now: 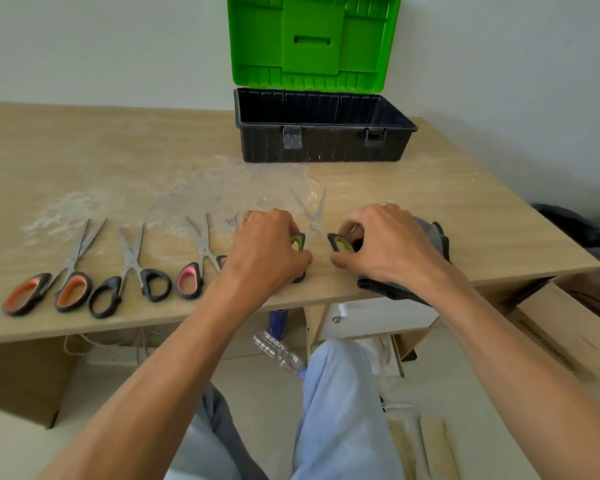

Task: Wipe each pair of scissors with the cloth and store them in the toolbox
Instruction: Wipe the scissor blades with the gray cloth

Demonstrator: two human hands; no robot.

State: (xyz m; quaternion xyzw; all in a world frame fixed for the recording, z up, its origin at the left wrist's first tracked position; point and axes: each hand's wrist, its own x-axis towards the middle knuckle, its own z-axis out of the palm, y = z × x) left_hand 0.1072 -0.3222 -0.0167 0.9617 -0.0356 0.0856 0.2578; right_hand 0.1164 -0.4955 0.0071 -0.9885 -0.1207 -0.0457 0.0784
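Observation:
Green-handled scissors (314, 220) lie near the table's front edge with blades spread and blurred. My left hand (267, 251) grips their left handle loop and my right hand (388, 244) pinches the right loop. A dark cloth (437, 237) lies under and behind my right hand. To the left lie orange-handled scissors (73, 265), black-handled scissors (132, 261) and pink-handled scissors (201, 251), all with blades apart. The black toolbox (326, 147) stands open at the back, its green lid (312, 39) upright and its inside bare where visible.
A wooden table (84, 161) carries a scuffed, whitish patch in its middle. A small dark piece (298, 277) peeks out under my left hand. Below the table edge are a plastic bottle (278, 351), a blue can (278, 322) and cardboard boxes (568, 327).

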